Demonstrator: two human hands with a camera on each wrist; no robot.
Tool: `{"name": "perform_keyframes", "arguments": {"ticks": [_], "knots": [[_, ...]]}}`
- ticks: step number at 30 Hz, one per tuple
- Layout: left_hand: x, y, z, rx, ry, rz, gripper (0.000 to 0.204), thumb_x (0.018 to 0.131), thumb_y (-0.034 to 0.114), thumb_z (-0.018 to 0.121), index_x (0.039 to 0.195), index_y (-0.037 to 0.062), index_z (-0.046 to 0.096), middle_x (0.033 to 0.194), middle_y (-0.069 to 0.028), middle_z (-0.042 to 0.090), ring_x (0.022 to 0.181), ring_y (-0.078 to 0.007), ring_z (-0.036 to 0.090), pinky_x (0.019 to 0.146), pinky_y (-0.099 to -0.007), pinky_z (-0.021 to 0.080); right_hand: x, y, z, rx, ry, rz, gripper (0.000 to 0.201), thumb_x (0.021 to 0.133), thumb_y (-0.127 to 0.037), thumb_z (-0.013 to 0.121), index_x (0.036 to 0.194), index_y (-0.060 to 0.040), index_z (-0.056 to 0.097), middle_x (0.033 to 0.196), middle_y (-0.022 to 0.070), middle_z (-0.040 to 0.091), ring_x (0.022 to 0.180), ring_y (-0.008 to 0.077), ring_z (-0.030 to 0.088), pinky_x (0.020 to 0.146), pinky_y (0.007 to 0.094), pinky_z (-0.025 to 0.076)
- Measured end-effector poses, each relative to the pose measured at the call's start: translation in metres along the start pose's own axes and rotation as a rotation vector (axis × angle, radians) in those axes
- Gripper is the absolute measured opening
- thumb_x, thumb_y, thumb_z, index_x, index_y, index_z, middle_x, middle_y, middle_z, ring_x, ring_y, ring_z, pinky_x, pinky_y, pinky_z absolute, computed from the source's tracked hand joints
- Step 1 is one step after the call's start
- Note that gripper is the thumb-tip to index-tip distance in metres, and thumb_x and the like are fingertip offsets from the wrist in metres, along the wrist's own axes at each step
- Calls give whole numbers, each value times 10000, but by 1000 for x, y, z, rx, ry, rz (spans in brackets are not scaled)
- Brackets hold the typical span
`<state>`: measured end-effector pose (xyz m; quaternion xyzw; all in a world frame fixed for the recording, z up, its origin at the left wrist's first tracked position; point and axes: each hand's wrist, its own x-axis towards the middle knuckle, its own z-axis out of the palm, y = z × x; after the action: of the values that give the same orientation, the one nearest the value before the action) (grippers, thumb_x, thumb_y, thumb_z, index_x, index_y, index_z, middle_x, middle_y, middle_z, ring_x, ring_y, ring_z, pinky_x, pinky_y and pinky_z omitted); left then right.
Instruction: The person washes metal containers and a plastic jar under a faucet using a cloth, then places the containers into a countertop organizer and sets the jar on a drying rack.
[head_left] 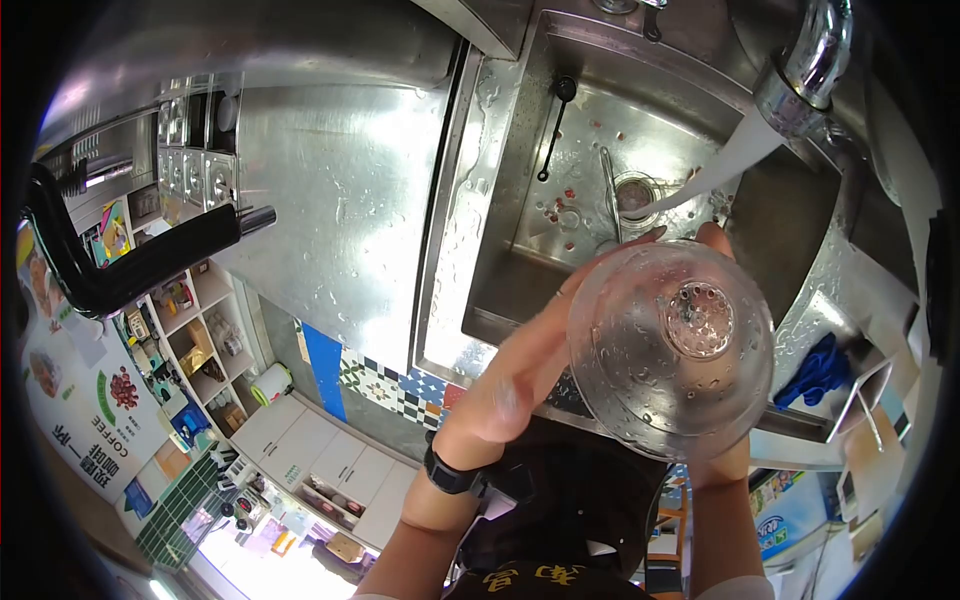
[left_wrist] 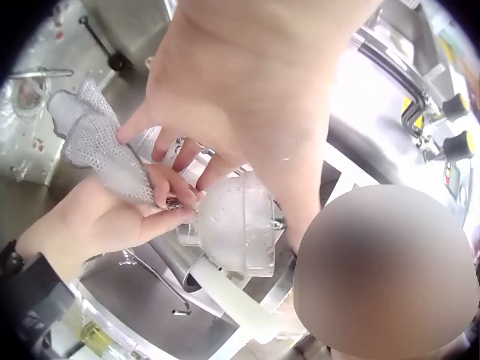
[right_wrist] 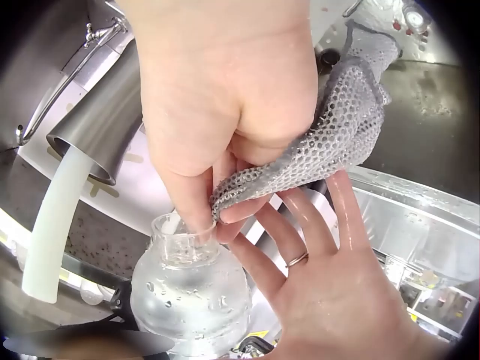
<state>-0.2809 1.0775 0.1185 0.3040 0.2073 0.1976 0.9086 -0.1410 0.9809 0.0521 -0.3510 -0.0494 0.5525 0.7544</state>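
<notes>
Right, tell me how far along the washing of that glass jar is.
Done: the glass jar is wet, droplets all over. In hand: the left hand steadies it while the right hand pushes a mesh cloth into its mouth. Left, probably: a rinse, as the tap stream falls past it, and red scraps lie in the sink.

Colours and patterns at the sink

Clear glass jar (head_left: 670, 345), beaded with droplets, its base showing a ring of small dots. Grey mesh cloth (right_wrist: 337, 142), honeycomb weave. Steel-grey sink (head_left: 520, 230) flecked with red bits; water stream (head_left: 710, 175) white. Blue rag (head_left: 815, 370). Blue, white and black patterned tiles (head_left: 390, 385). Black wristband (head_left: 450, 475).
</notes>
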Motion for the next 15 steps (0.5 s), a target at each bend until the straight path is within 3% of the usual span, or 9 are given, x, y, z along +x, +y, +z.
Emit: {"name": "perform_keyframes", "arguments": {"ticks": [3,7,13,15], "knots": [[8,12,4,157,138,-113,548,809,309,563,1221,-39,464,1335,-215,380,1249,-325,351,1027,-402,280,0,2,2,0,-42,-17,281,727,-121,727,783,-72,457,795,103,586,707,140,553,621,242,449],[17,19,9,420,156,-178,362,845,150,493,1137,-64,523,1295,-186,438,1164,-253,453,955,-349,375,6,1,1,-73,-129,-91,254,739,-125,718,736,-60,473,833,122,607,733,153,571,639,258,463],[15,13,10,385,196,-191,234,917,51,426,1095,-61,528,1262,-118,475,1113,-167,471,933,-279,363,6,-12,-16,-457,-244,-242,193,765,-77,675,931,1,617,946,202,612,882,258,598,758,346,481],[16,10,12,418,203,-150,234,924,51,414,1104,-54,520,1252,-114,480,1102,-160,474,925,-274,372,4,-11,-19,-349,-255,-204,270,806,-167,638,1015,2,604,1031,226,575,961,273,564,821,378,450]]}}
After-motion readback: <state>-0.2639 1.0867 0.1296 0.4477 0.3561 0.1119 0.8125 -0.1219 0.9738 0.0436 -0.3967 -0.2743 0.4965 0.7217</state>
